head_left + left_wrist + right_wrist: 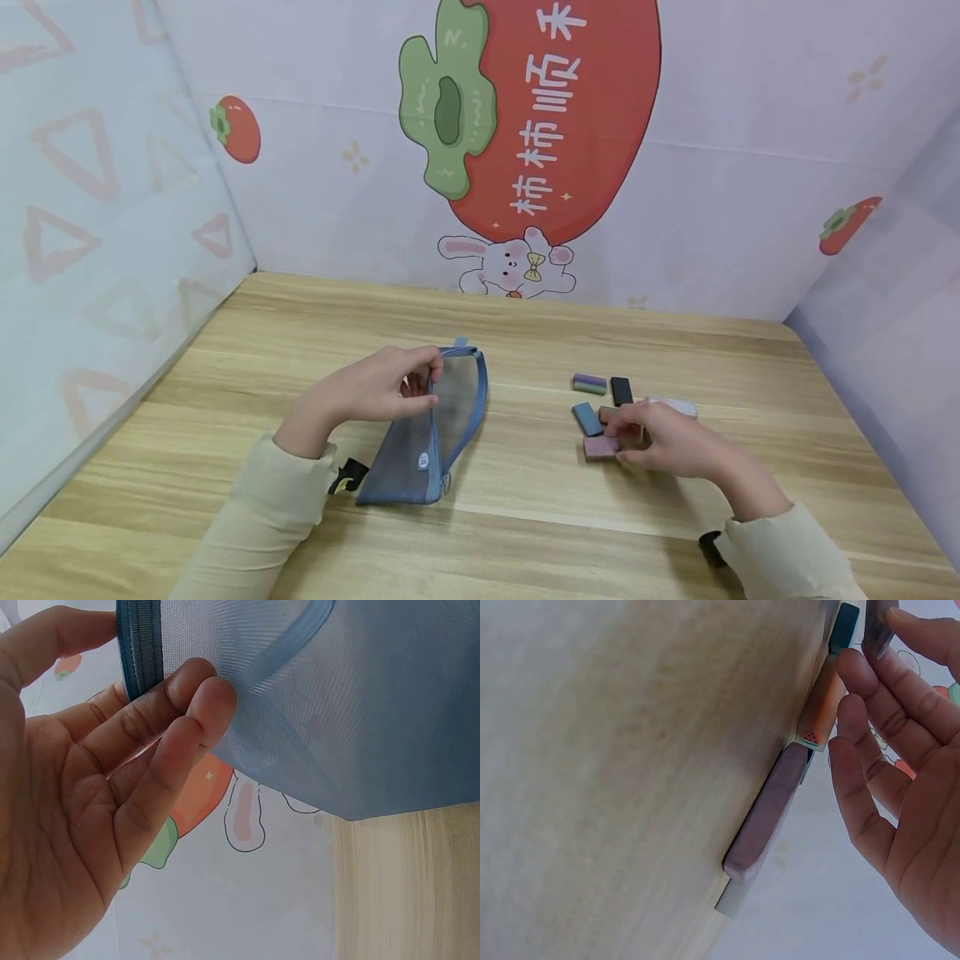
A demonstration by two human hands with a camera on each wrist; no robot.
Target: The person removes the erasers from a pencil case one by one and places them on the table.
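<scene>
Blue mesh makes up the pouch (431,433), which lies on the wooden table (525,533) a bit left of the middle. It looks soft, thin and light, so it should fold and flop easily. The stiffer blue band at its open top looks like the best place to hold it. The left hand (367,392) pinches that top edge between thumb and fingertips (214,697) and lifts it a little, while the rest of the pouch rests on the table.

To the right, well apart from the pouch, lies a small bunch of flat little blocks. They look like small erasers, hard and smooth, and easy to pick up by the sides. The right hand (667,442) rests over them with loosely bent fingers (862,742), touching the pink block (600,447). It is not clear if it grips anything. Near it lie a blue block (587,418), a black block (621,390) and a striped block (589,383).

Behind the table stands a wall with a big red fruit picture (540,117) and a white bunny (513,265).
</scene>
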